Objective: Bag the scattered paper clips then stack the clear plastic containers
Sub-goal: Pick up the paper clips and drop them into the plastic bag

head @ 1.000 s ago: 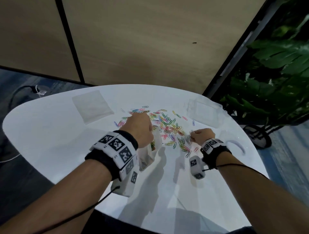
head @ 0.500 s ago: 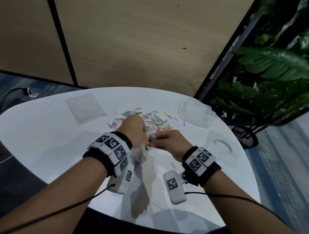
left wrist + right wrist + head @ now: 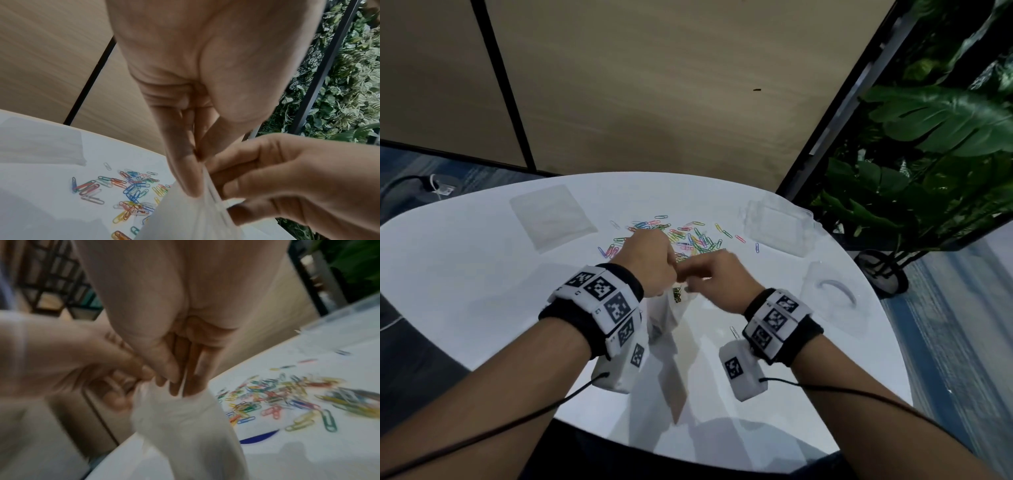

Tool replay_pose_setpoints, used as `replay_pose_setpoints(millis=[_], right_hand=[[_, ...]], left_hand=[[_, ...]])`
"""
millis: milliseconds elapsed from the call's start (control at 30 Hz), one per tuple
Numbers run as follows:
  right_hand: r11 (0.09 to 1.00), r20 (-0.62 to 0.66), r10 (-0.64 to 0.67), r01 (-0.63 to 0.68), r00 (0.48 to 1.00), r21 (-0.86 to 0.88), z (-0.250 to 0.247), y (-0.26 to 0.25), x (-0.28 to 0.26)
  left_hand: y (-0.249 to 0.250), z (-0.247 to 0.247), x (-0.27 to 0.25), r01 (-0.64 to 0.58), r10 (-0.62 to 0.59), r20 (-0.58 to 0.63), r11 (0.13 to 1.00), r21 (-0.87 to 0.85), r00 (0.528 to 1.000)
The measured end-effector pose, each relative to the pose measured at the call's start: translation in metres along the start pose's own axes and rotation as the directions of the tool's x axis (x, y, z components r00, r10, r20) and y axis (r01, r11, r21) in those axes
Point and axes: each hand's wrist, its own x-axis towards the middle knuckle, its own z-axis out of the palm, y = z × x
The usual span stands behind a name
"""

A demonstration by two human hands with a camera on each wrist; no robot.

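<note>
1. My left hand pinches the top edge of the small clear bag, thumb against forefinger, so the bag hangs from it just on my side of the paper clips.
2. My right hand is at the bag's mouth, fingers curled and touching the left fingers. The right wrist view is blurred; I judge it holds the opposite lip, and I cannot tell whether any clips are still in it.
3. A few clips show through the film low in the bag. Most of the heap lies loose on the white table.
4. The bag is thin, limp and slick. I would hold it by the stiffer rim strip, one pinch on each lip, to keep the mouth open.
5. The clips are light, hard and tangle easily, so take small pinches, not scoops.
6. The clear plastic containers sit right of the heap, well apart from the bag, not yet stacked. They look rigid and light.
</note>
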Motion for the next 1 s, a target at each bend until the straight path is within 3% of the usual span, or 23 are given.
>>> replay_pose_setpoints(millis=[67, 100, 167, 233, 300, 367, 467, 533, 633, 767, 933, 1000], right_hand=[[0.95, -0.072, 0.138, -0.111, 0.988, 0.292, -0.019, 0.016, 0.001], [0.933, -0.107, 0.208, -0.165, 0.972, 0.32, -0.03, 0.031, 0.001], [0.932, -0.128, 0.362, -0.355, 0.923, 0.077, -0.054, 0.07, -0.002], [0.759, -0.117, 0.541, -0.544, 0.833, -0.359, -0.07, 0.107, -0.016], [0.624, -0.108, 0.63, -0.584, 0.769, -0.519, -0.071, 0.137, -0.03], [0.622, -0.106, 0.61, -0.558, 0.785, -0.55, -0.064, 0.161, -0.039], [0.712, -0.063, 0.482, -0.433, 0.874, -0.553, -0.047, 0.164, -0.043], [0.762, -0.033, 0.432, -0.385, 0.901, -0.521, -0.036, 0.156, -0.042], [0.793, -0.115, 0.422, -0.428, 0.899, -0.434, -0.027, 0.158, -0.035], [0.815, -0.272, 0.434, -0.503, 0.859, -0.287, -0.018, 0.152, -0.018], [0.799, -0.354, 0.428, -0.532, 0.831, -0.28, -0.006, 0.142, 0.016], [0.808, -0.339, 0.397, -0.5, 0.853, -0.312, 0.0, 0.139, 0.028]], left_hand=[[-0.002, -0.001, 0.0, 0.006, -0.006, 0.004, 1.0, -0.006, 1.0], [-0.004, -0.002, 0.0, 0.008, -0.008, 0.009, 1.0, -0.007, 1.0], [-0.007, -0.004, -0.001, 0.01, -0.01, 0.011, 1.0, 0.004, 1.0], [-0.011, -0.007, -0.001, 0.014, -0.014, 0.001, 1.0, 0.016, 1.0], [-0.016, -0.01, -0.002, 0.025, -0.025, 0.002, 0.999, 0.02, 1.0], [-0.019, -0.013, -0.003, 0.029, -0.029, 0.009, 0.999, 0.026, 1.0], [-0.023, -0.017, -0.003, 0.029, -0.03, 0.014, 0.999, 0.04, 0.999], [-0.025, -0.018, -0.001, 0.035, -0.035, 0.013, 0.998, 0.046, 0.999], [-0.026, -0.018, 0.001, 0.048, -0.049, 0.006, 0.998, 0.04, 0.999], [-0.026, -0.016, 0.0, 0.046, -0.046, 0.006, 0.998, 0.036, 0.999], [-0.029, -0.016, 0.001, 0.04, -0.04, 0.005, 0.998, 0.048, 0.999], [-0.029, -0.016, 0.002, 0.034, -0.035, 0.007, 0.998, 0.052, 0.999]])
